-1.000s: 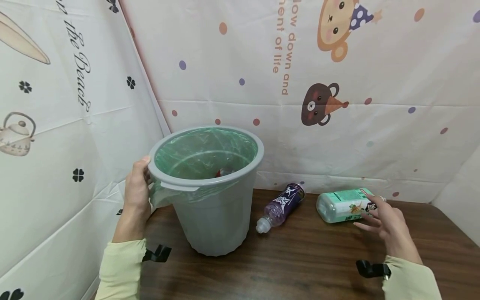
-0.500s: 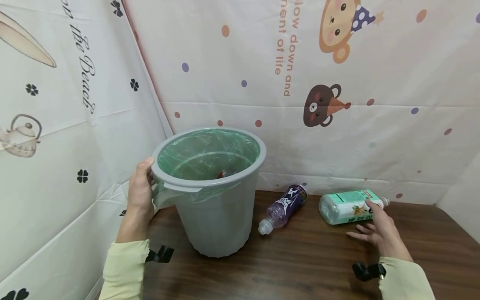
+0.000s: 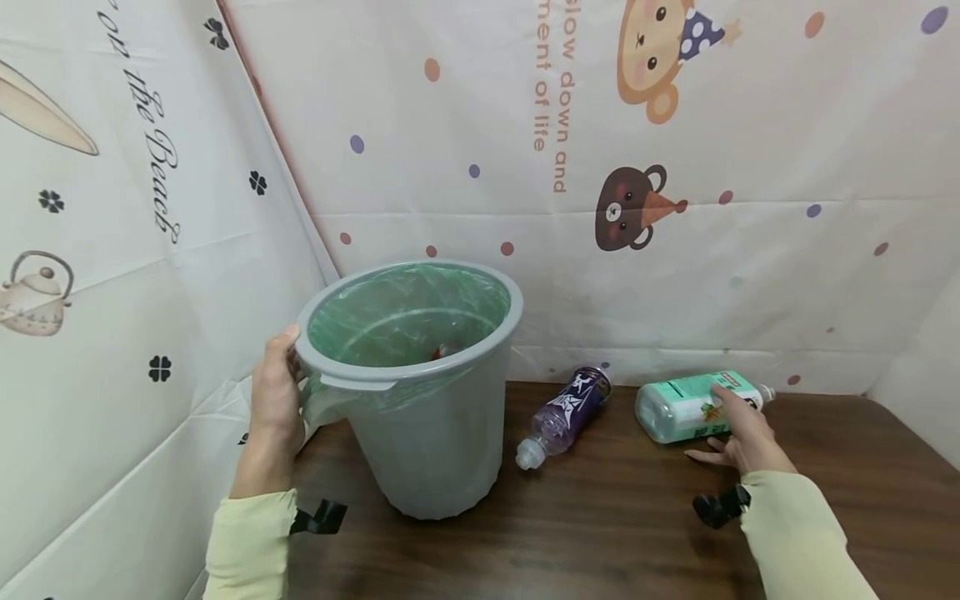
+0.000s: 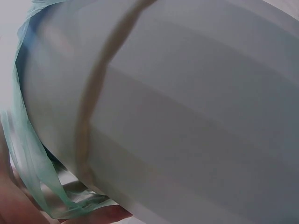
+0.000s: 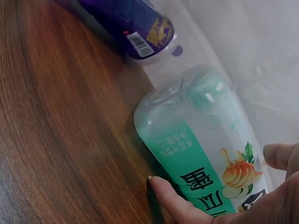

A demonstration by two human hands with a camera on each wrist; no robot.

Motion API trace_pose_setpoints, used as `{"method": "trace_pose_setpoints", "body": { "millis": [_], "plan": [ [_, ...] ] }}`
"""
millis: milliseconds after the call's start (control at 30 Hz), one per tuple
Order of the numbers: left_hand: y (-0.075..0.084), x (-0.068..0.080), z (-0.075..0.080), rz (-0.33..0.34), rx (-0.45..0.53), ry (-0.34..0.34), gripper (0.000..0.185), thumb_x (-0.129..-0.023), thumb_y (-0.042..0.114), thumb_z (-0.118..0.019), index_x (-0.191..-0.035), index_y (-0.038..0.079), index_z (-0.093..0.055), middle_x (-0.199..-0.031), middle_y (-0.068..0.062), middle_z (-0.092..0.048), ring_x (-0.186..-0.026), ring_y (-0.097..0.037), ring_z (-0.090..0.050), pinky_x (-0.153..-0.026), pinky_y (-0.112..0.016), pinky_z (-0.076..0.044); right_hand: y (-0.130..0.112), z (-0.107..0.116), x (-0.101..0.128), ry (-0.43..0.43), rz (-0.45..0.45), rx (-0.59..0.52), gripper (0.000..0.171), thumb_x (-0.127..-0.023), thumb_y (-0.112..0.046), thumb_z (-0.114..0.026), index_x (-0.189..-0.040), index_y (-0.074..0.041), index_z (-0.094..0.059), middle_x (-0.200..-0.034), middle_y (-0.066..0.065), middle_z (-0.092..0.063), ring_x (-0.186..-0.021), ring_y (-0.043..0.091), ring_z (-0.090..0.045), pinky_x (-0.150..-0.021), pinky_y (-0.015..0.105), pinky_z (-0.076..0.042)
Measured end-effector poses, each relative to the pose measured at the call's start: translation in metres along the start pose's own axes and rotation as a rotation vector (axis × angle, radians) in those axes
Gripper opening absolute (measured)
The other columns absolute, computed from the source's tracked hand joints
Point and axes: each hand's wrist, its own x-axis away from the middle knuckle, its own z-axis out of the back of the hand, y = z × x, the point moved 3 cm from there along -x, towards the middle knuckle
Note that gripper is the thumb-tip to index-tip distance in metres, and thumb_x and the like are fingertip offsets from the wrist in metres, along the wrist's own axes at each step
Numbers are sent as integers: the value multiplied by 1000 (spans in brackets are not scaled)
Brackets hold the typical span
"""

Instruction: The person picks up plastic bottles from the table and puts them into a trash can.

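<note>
head view: a grey bin (image 3: pixel 420 400) lined with a green bag (image 3: pixel 405 312) stands on the left part of a brown wooden table (image 3: pixel 600 533), near the corner where two printed cloth walls (image 3: pixel 675 125) meet. the left hand (image 3: pixel 276 396) grasps the bin at its left rim, fingers curled round the edge and the overhanging bag film. something small and red (image 3: pixel 441 350) lies at the bottom of the bin. to the right of the bin a purple bottle (image 3: pixel 564 408) lies on its side, white cap pointing near, base pointing far. further right a green-labelled bottle (image 3: pixel 693 406) lies on its side close to the far wall, its cap to the right. the right hand (image 3: pixel 738 437) is laid over that bottle from the near side, one finger across the label, thumb low by the table.

left wrist view: the bin's grey wall (image 4: pixel 187 116) fills almost everything; a fold of green bag (image 4: pixel 32 158) hangs down its left side, and fingertips (image 4: pixel 100 214) press in beneath it at the bottom edge.

right wrist view: the green-labelled bottle (image 5: pixel 196 149) lies on the wood, with the purple bottle's base (image 5: pixel 135 28) just beyond it. the thumb (image 5: pixel 175 200) touches the bottle's near side and a fingertip (image 5: pixel 278 154) curls over its far side, so the hand is closing round it in a loose grasp.
</note>
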Motion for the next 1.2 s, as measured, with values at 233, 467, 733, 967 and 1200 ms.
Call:
{"method": "trace_pose_setpoints", "body": {
  "millis": [233, 467, 733, 967, 1200],
  "plan": [
    [1, -1, 1, -9, 2, 6, 39, -110, 38, -48, -86, 20, -74, -82, 9, -69, -88, -12, -58, -90, -30, -36, -5, -7, -6, -13, -18, 30, 110, -101, -59, -54, -164, -19, 26, -174, 16, 13, -156, 48, -10, -94, 65, -52],
    [2, -4, 1, -23, -6, -5, 41, -110, 40, -48, -86, 19, -74, -82, 8, -69, -88, -13, -58, -91, -32, -34, -11, -14, -15, -10, -62, 24, 103, -101, -54, -59, -169, -19, 12, -156, 21, -27, -153, 41, -19, -96, 66, -51],
    [1, -3, 1, -18, -6, 3, 40, -110, 38, -48, -84, 19, -73, -80, 8, -68, -85, -12, -57, -90, -32, -34, -12, -8, -9, -136, -134, -35, 103, -103, -46, -64, -169, -22, 11, -144, 15, -37, -135, 35, -41, -109, 62, -43],
    [0, -2, 1, -7, -3, 7, 40, -110, 38, -49, -85, 19, -75, -80, 8, -69, -85, -12, -58, -89, -32, -35, -13, 1, -3, -172, -200, -133, 106, -100, -39, -73, -167, -36, 8, -124, -3, -41, -113, 22, -46, -114, 56, -40],
    [-1, -2, 1, 2, 4, 9, 40, -109, 40, -49, -86, 20, -75, -81, 9, -70, -86, -11, -59, -89, -31, -36, -11, 8, -4, -131, -193, -133, 112, -98, -42, -74, -167, -28, 13, -126, 2, -41, -114, 25, -47, -117, 56, -36]
  ]
}}
